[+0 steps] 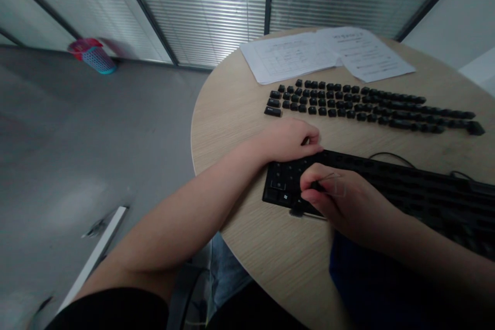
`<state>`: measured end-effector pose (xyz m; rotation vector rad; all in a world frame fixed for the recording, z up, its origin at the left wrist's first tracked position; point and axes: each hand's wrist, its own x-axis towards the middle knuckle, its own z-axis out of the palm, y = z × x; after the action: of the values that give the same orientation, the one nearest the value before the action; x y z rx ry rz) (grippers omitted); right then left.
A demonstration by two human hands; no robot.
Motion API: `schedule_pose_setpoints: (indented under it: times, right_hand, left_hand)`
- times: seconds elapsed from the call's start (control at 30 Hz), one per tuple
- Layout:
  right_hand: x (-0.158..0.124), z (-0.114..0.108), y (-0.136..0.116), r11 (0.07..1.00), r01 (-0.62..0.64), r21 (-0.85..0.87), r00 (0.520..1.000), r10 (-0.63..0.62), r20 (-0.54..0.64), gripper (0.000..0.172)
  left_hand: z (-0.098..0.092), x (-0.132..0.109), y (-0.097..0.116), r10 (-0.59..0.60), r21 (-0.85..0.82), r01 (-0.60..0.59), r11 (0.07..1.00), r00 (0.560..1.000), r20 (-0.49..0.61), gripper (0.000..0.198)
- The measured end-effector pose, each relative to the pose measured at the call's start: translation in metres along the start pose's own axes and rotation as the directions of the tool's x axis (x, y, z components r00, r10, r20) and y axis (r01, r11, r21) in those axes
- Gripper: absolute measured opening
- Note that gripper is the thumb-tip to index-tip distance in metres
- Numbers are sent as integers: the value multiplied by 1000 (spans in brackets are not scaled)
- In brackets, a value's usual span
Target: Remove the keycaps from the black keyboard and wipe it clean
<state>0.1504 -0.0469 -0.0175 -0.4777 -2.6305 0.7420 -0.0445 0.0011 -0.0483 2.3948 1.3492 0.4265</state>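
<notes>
A black keyboard (371,178) lies along the near side of the table, many of its keycaps off and a few, one with a window logo, still at its lower left corner. At the keyboard's far left edge rests my left hand (288,139), fingers curled and thumb against the frame. Over the left part of the keys is my right hand (344,196), its thumb and forefinger pinched together around a small dark thing that I cannot make out. Just below, a small brush (297,212) with dark bristles lies by the keyboard's front edge, partly hidden by my right hand.
Loose black keycaps (332,100) stand in several rows beyond the keyboard. Printed papers (290,56) lie at the back of the round wooden table (228,108). A cable (392,154) curves behind the keyboard. A blue and red basket (98,58) stands on the floor by the blinds.
</notes>
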Motion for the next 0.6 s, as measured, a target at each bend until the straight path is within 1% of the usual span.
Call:
schedule_pose_setpoints:
  times: [0.13,0.33,0.43,0.53,0.6]
  right_hand:
    - [-2,3,2,1000,-20,-3,1000,20,6,23]
    - [-3,7,3,994,-94,-52,994,97,53,14]
    - [-5,8,8,998,-55,-40,997,57,58,13]
    - [-9,10,14,1000,8,-7,1000,-8,27,11]
    - [-11,11,16,1000,10,-5,1000,-10,11,9]
  left_hand:
    - [-1,0,1,-10,-3,10,1000,1000,5,29]
    - [0,-1,2,-1,-17,1,1000,1000,3,29]
    - [0,-1,1,-7,-18,7,1000,1000,1,29]
    - [1,-1,0,-8,-17,8,1000,1000,-4,29]
    - [1,-1,0,-10,-19,10,1000,1000,-10,29]
